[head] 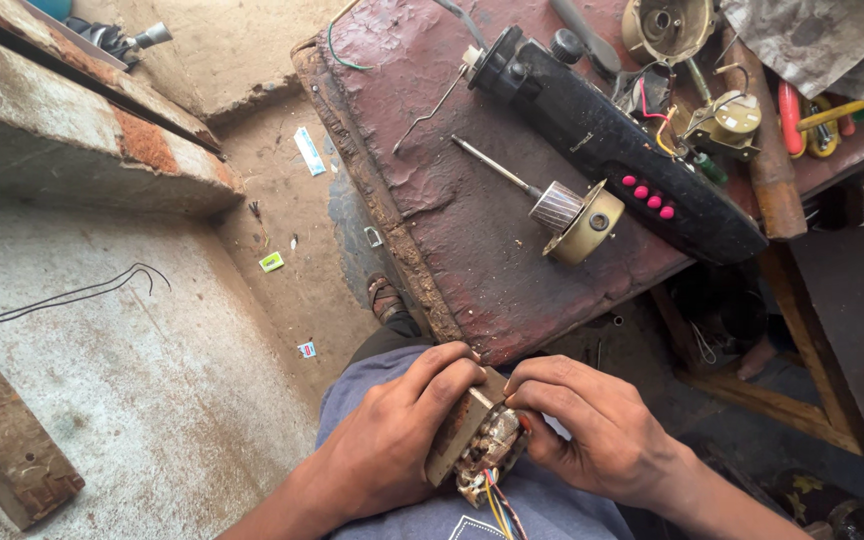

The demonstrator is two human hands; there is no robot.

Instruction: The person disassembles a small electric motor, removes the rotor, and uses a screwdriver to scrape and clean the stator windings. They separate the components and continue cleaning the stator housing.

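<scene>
Both my hands hold a small motor stator close to my lap, a metal block with copper windings and coloured wires trailing down from it. My left hand wraps its left side with fingers over the top. My right hand pinches its right edge with the fingertips. On the worn dark-red table ahead lie a rotor with a long shaft and a brass-coloured end plate and a long black appliance housing with pink buttons.
Motor parts, a red-handled tool and yellow-handled tools crowd the table's far right. A concrete ledge and slab with loose black wire lie to the left. Litter dots the dirt floor. My sandalled foot is under the table edge.
</scene>
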